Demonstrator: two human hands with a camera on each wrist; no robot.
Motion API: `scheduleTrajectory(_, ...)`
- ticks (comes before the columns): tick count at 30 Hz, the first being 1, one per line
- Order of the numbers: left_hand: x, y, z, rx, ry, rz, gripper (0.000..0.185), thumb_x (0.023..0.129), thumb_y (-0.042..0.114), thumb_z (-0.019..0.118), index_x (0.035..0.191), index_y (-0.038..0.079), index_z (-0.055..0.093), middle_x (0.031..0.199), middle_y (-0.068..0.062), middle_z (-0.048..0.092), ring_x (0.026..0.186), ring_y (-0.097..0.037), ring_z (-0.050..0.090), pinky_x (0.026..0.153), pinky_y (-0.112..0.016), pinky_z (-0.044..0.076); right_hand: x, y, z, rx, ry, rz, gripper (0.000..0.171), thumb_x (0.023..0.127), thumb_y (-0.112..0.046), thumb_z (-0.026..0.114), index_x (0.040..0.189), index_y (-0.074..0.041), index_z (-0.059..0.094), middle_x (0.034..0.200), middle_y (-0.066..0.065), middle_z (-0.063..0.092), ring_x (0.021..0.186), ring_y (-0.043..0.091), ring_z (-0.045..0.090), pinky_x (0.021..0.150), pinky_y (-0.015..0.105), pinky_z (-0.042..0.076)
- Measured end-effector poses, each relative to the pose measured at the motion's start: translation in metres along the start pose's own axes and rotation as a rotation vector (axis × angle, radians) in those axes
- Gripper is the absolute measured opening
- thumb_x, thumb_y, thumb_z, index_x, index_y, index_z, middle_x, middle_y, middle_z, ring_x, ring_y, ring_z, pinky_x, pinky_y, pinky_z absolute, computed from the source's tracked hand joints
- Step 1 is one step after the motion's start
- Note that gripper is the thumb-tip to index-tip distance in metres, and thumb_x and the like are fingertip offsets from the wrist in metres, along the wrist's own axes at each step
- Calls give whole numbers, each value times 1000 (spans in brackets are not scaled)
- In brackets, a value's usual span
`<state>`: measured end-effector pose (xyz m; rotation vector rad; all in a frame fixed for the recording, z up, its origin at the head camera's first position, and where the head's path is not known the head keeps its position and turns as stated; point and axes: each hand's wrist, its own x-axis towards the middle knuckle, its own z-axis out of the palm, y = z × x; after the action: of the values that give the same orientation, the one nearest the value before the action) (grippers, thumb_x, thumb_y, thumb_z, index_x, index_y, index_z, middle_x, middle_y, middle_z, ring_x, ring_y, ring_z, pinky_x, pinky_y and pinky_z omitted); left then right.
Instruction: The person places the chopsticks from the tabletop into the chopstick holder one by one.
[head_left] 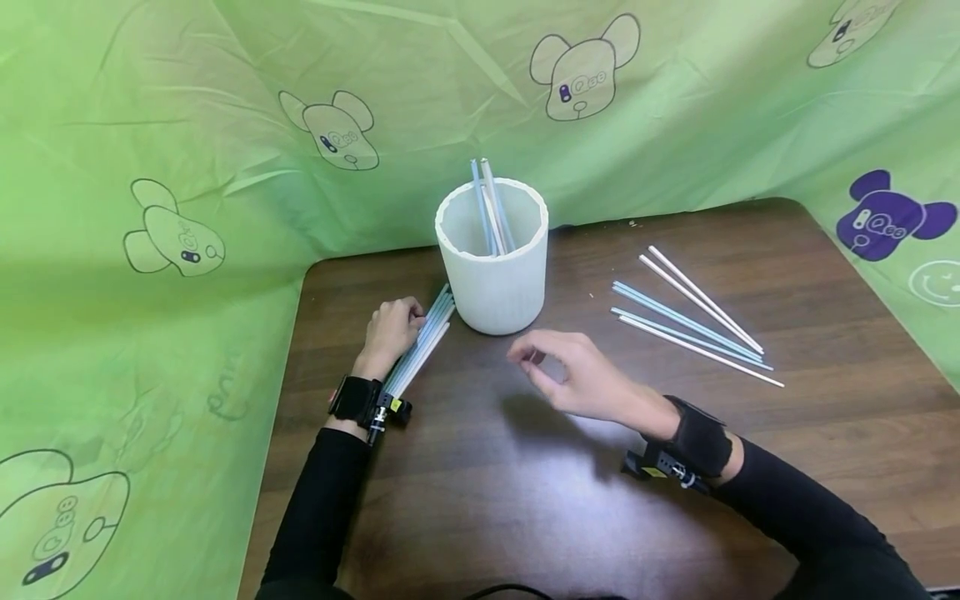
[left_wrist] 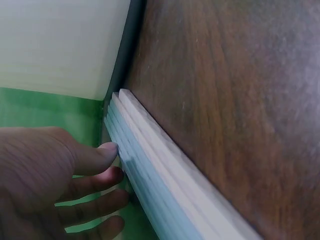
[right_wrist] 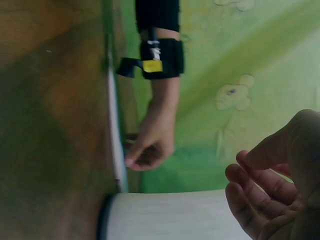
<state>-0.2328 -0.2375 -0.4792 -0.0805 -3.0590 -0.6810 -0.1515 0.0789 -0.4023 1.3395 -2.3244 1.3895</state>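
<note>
My left hand is at a bundle of thin blue and white sticks lying left of a white bucket. In the left wrist view, the thumb tip rests right at the blue side of the bundle, with the other fingers loosely bent beside it. My right hand hovers over the table in front of the bucket, fingers loosely curved and nothing between them. The right wrist view shows the same right hand with its palm bare. Several blue and white sticks lean upright inside the bucket.
More loose blue and white sticks lie spread on the right of the brown wooden table. A green curtain with printed animal heads hangs behind and along the left side. A black cable shows at the front edge.
</note>
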Motion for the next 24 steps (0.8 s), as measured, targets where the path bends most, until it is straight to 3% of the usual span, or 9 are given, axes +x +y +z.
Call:
scheduleTrajectory(8, 10, 6, -1, 31, -22, 19, 19, 95, 15, 59, 107, 4, 67, 93, -12, 69, 77, -29, 65, 61, -41, 51, -11, 2, 8, 14, -77, 54, 23, 87, 4, 64, 107, -8, 66, 100, 3, 71, 89, 10, 66, 78, 26, 57)
scheduleTrajectory(18, 35, 15, 4, 90, -56, 7, 17, 97, 21, 57, 88, 8, 57, 85, -12, 62, 73, -30, 59, 57, -41, 44, -20, 5, 14, -22, -146, 77, 24, 88, 0, 65, 109, -10, 66, 104, 4, 71, 96, 11, 66, 84, 33, 57)
scheduleTrajectory(24, 44, 14, 10, 118, -49, -3, 19, 99, 25, 56, 94, 7, 58, 93, -14, 64, 83, -37, 65, 63, -47, 50, -24, 4, 18, -11, -224, 106, 22, 92, -5, 63, 112, -11, 66, 107, 3, 70, 100, 10, 65, 88, 34, 56)
